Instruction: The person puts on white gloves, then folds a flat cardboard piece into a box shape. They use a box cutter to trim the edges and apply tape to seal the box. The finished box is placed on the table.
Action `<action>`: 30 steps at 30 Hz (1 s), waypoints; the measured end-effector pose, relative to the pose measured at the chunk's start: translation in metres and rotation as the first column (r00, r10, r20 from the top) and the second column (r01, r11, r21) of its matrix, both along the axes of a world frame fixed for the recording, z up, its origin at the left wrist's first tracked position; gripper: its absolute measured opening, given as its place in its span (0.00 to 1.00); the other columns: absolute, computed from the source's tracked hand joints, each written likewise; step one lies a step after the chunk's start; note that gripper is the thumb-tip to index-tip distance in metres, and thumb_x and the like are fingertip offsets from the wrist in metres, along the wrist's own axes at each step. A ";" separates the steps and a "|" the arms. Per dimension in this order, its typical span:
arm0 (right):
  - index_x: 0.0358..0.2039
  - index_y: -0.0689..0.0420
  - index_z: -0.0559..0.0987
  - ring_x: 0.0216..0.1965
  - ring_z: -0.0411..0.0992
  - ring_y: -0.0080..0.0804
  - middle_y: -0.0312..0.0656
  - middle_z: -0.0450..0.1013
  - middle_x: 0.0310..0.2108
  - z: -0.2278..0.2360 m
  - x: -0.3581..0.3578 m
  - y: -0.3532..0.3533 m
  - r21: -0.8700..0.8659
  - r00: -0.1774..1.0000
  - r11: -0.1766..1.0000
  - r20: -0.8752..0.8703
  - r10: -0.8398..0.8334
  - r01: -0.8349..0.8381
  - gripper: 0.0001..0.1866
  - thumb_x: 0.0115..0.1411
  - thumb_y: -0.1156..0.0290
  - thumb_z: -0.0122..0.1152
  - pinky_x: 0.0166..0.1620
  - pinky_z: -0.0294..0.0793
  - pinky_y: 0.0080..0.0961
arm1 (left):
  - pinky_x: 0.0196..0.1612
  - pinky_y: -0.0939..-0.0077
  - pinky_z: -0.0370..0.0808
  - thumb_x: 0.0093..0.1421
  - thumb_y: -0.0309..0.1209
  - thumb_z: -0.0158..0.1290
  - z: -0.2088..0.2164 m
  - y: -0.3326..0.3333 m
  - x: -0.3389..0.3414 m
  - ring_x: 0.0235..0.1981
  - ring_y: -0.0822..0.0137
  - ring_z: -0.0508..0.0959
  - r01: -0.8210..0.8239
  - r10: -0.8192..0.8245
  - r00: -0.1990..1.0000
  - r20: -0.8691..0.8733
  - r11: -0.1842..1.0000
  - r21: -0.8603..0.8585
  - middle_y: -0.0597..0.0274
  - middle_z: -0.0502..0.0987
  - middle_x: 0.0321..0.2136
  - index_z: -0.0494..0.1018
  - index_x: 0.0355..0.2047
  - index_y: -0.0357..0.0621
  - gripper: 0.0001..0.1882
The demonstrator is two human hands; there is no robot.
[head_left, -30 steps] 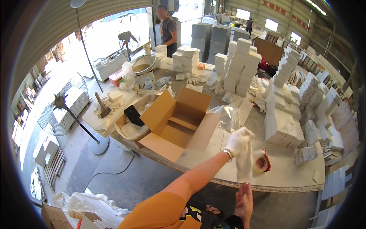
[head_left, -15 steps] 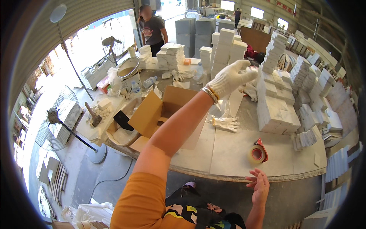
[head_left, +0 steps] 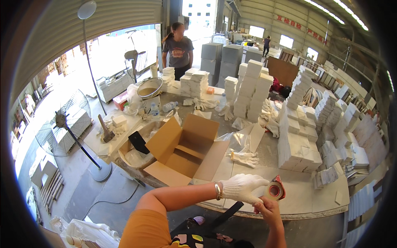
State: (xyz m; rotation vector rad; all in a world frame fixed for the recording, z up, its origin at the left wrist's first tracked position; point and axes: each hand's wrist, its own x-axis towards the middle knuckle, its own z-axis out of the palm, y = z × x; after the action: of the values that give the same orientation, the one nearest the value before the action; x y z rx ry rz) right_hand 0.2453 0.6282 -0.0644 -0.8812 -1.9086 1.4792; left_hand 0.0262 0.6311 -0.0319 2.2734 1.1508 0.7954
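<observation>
My left hand (head_left: 242, 188) wears a white knitted work glove and reaches across in front of me, palm side partly hidden. Its thumb and fingers stand apart and hold nothing that I can see. My bare right hand (head_left: 269, 210) meets it at the fingertips, its fingers closed on the tip of that glove. Just beyond both hands, a red tape dispenser (head_left: 281, 188) with a roll of tape lies on the table (head_left: 306, 198). A loose white glove (head_left: 244, 158) rests farther back, beside an open cardboard box (head_left: 182, 149).
White stone tiles are stacked at the right (head_left: 295, 153) and the back (head_left: 248, 93). Left of the box are a tub with a dark phone-like object (head_left: 138, 141) and a hammer (head_left: 106, 131). A floor fan (head_left: 62, 124) stands at left. A person (head_left: 178, 51) stands behind the table.
My left hand has come back from over the far table toward me. My right hand's fingers have closed on the glove tip. The view has tilted up.
</observation>
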 end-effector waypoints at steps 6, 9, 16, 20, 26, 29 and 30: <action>0.20 0.60 0.76 0.18 0.62 0.15 0.29 0.66 0.14 0.047 0.068 -0.015 -0.083 0.997 0.993 0.004 -0.079 0.079 0.15 0.58 0.64 0.65 0.23 0.57 0.17 | 0.58 0.64 0.69 0.57 0.60 0.53 0.076 -0.038 0.006 0.61 0.49 0.68 -0.033 -0.080 0.981 -0.178 0.831 -0.555 0.44 0.65 0.61 0.63 0.63 0.44 0.42; 0.19 0.60 0.77 0.15 0.62 0.17 0.32 0.68 0.14 0.067 0.081 -0.026 -0.007 0.992 0.998 -0.106 -0.069 0.069 0.17 0.55 0.61 0.67 0.20 0.57 0.17 | 0.62 0.71 0.64 0.66 0.55 0.42 0.017 -0.045 -0.014 0.65 0.53 0.62 0.407 -0.413 0.909 0.049 0.857 -0.317 0.50 0.62 0.64 0.56 0.67 0.54 0.34; 0.31 0.60 0.80 0.24 0.72 0.20 0.37 0.76 0.23 0.055 0.063 -0.025 -0.031 0.996 0.997 0.047 0.069 -0.068 0.15 0.49 0.64 0.74 0.29 0.67 0.19 | 0.60 0.72 0.63 0.71 0.49 0.38 0.057 -0.063 0.004 0.59 0.55 0.68 0.289 -0.300 0.948 0.105 0.673 -0.681 0.52 0.68 0.60 0.60 0.65 0.54 0.27; 0.37 0.57 0.80 0.30 0.78 0.27 0.40 0.79 0.28 0.026 0.038 -0.028 0.397 0.988 0.904 0.057 0.146 -0.157 0.20 0.45 0.66 0.78 0.33 0.73 0.24 | 0.61 0.73 0.60 0.69 0.54 0.37 0.064 -0.071 0.013 0.58 0.57 0.68 0.333 -0.351 0.927 0.133 0.607 -0.722 0.53 0.68 0.60 0.61 0.65 0.52 0.30; 0.31 0.55 0.81 0.25 0.76 0.34 0.41 0.77 0.25 0.026 0.036 -0.035 0.640 0.974 0.740 0.210 0.089 -0.205 0.11 0.48 0.66 0.72 0.29 0.73 0.27 | 0.66 0.75 0.53 0.69 0.57 0.36 0.080 -0.084 0.019 0.63 0.63 0.63 0.311 -0.356 0.928 0.114 0.564 -0.765 0.57 0.64 0.64 0.58 0.66 0.49 0.34; 0.28 0.56 0.80 0.23 0.75 0.34 0.41 0.75 0.22 0.040 0.066 -0.036 0.524 0.962 0.827 0.264 0.067 -0.202 0.07 0.50 0.70 0.69 0.28 0.71 0.25 | 0.67 0.74 0.51 0.68 0.59 0.35 0.070 -0.088 0.014 0.65 0.62 0.61 0.385 -0.380 0.908 0.177 0.587 -0.712 0.54 0.60 0.66 0.54 0.68 0.49 0.37; 0.28 0.56 0.80 0.22 0.74 0.34 0.40 0.75 0.21 0.041 0.078 -0.034 0.457 0.962 0.872 0.270 0.049 -0.173 0.06 0.50 0.71 0.68 0.28 0.71 0.24 | 0.67 0.74 0.51 0.68 0.60 0.35 0.066 -0.087 0.013 0.66 0.61 0.60 0.409 -0.397 0.898 0.191 0.593 -0.694 0.53 0.59 0.66 0.53 0.69 0.50 0.38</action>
State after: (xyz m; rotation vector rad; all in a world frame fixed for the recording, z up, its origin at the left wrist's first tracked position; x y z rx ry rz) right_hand 0.3238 0.5939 -0.0233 -0.7563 -2.4045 0.9062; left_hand 0.0396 0.5440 0.0346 1.7141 0.6912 0.1129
